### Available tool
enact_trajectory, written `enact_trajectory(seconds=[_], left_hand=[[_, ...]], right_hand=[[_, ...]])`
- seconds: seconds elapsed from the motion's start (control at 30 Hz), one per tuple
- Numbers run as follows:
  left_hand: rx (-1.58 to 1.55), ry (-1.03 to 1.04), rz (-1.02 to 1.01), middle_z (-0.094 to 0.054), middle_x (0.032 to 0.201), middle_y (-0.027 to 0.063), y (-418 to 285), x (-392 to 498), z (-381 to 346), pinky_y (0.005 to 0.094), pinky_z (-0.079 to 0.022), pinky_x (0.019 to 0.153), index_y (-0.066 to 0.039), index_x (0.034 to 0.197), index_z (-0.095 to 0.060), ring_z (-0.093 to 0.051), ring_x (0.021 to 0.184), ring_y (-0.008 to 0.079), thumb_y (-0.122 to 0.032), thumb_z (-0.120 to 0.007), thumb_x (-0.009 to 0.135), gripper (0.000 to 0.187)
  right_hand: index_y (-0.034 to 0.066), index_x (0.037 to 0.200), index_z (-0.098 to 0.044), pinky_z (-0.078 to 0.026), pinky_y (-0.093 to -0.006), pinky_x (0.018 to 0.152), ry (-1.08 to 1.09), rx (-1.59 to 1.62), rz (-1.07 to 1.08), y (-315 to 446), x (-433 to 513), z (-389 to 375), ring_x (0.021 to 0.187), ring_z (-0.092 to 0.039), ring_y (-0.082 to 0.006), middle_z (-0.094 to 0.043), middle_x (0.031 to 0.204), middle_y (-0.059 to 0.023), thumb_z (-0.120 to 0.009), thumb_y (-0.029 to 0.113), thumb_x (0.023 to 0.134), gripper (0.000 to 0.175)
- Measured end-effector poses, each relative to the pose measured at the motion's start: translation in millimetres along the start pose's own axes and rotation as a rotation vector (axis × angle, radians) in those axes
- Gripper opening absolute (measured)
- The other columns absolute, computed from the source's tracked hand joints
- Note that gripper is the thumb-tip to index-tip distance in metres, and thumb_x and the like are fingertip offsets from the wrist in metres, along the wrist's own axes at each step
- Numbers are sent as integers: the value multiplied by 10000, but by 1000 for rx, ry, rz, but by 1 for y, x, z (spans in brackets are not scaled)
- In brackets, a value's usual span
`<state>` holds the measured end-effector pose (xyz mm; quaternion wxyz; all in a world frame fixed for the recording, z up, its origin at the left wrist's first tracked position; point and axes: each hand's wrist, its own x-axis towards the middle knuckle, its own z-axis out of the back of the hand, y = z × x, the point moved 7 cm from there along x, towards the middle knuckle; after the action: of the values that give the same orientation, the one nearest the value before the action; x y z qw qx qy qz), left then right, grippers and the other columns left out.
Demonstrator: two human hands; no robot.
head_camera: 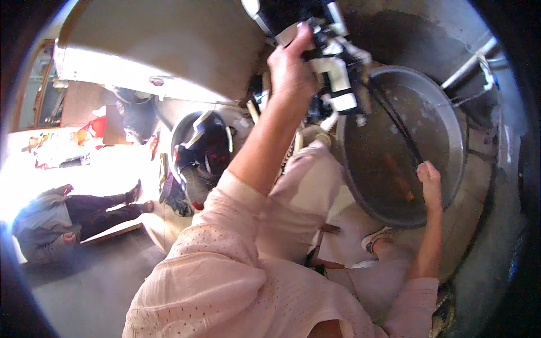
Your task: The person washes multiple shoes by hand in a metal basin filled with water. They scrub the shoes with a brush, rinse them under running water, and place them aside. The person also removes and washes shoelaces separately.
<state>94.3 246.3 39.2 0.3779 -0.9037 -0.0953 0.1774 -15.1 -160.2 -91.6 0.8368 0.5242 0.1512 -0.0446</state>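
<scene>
My left hand (293, 63) is raised above the large tub and grips a black-and-white item (338, 78) that looks like fabric or a strapped article; blur hides exactly what it is. From it a black strap or cord (393, 114) runs down across the grey plastic tub (458, 143). My right hand (429, 177) is closed around the lower end of that strap, over the right side of the tub. Dark, murky water (372, 139) fills the tub, with an orange-brown patch at its lower part.
A smaller basin (173, 141) to the left holds dark, shiny things. Beyond it sits or stands another person (46, 224) in dark trousers, near bright colourful items (93, 129). A pale pole (469, 63) stands at the right, and a wooden stool part (329, 264) shows under me.
</scene>
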Motion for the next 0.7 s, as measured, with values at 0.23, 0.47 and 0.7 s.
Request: enact_trajectory(seconds=[0.23, 0.47, 0.7], left_hand=[[90, -256, -147, -634, 900, 86, -134, -39, 162, 405, -514, 690, -61, 989, -591, -621, 764, 256, -258, -633, 814, 266], [317, -402, -422, -599, 1025, 82, -276, -60, 304, 427, -484, 825, -91, 1142, -526, -593, 932, 249, -426, -497, 885, 423], [554, -665, -638, -569, 1029, 61, -354, -83, 396, 348, -474, 749, -82, 1172, -501, -564, 889, 207, -374, -616, 836, 460]], right_hand=[[2, 782, -550, -385, -300, 726, 89, -269, 258, 45, 31, -50, 780, -484, -180, -509, 772, -60, -550, 229, 887, 250], [-26, 763, -570, -409, -309, 692, 160, -154, 455, 163, 39, -109, 721, -510, -193, -524, 756, -79, -587, 136, 841, 181], [-7, 942, -631, -450, -362, 742, 335, -142, 914, 385, -23, -311, 802, -562, -261, -608, 835, -136, -641, 167, 804, 223]])
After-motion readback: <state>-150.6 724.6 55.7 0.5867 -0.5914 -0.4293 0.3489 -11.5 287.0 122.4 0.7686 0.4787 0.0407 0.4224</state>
